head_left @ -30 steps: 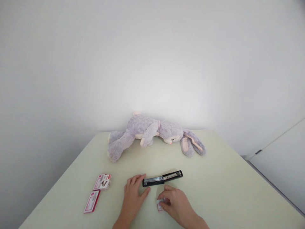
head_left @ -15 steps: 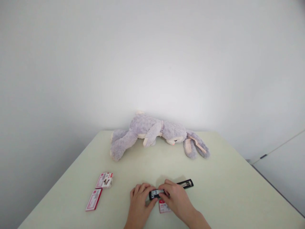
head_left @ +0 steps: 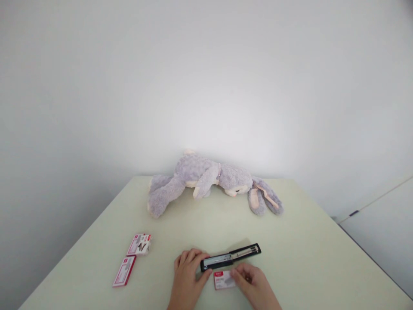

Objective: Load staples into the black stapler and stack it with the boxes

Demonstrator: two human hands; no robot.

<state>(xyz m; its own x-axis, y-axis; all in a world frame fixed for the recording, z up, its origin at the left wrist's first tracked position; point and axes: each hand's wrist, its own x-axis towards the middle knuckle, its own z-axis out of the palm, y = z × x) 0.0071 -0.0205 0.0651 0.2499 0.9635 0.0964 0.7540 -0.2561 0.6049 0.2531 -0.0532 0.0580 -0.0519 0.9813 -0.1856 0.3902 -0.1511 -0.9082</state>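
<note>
A black stapler (head_left: 217, 261) lies opened out flat on the table, its metal inner parts showing. My left hand (head_left: 189, 275) grips its left end between thumb and fingers. Just below the stapler is a small red-and-white staple box (head_left: 222, 280). My right hand (head_left: 253, 282) has its thumb and forefinger at the box's right edge, with the other fingers curled under. The right edge of the box is partly hidden by those fingers.
A grey plush rabbit (head_left: 196, 172) lies on its side along the back of the pale table (head_left: 309, 241), by the wall. To the left are a flat red-and-white pack (head_left: 124, 272) and another pack (head_left: 133, 244) with a small white box (head_left: 144, 244) on it.
My right hand has left the stapler and moved down and right to the staple box. More of the opened stapler now shows. My left hand stays at its left end.
</note>
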